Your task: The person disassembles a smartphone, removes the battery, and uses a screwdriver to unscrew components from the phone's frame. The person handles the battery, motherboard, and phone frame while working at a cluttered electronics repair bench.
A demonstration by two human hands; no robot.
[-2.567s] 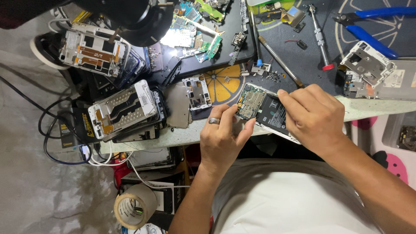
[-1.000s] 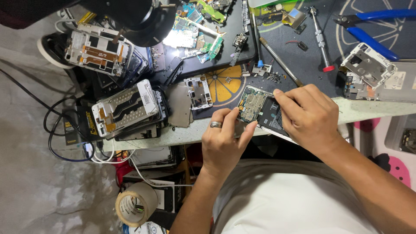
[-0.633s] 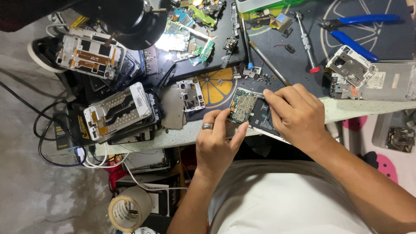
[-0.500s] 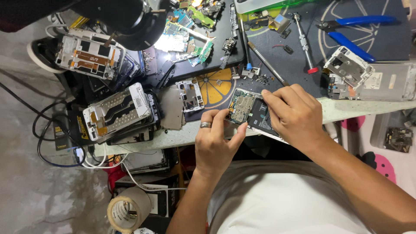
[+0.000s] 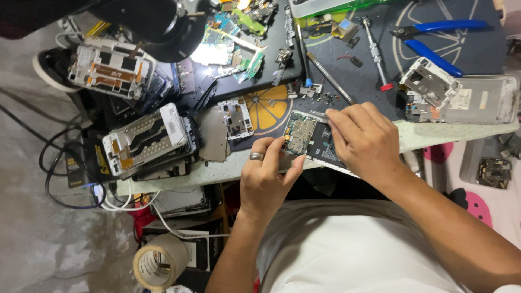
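The opened phone [image 5: 313, 142] lies at the centre of the frame, on the near edge of the workbench [image 5: 434, 133], circuit board exposed. The left hand [image 5: 267, 178], ring on one finger, pinches the phone's lower left edge between thumb and fingers. The right hand [image 5: 364, 140] covers the phone's right half, fingers curled close together; whether they hold a tool cannot be told. Blue-handled pliers [image 5: 434, 37] lie upper right.

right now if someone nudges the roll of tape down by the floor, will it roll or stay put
The roll of tape probably stays put: it seems to lie flat on its side, hollow core facing up. Likely light, so it would slide rather than roll. Tipped onto its rim, it could roll.
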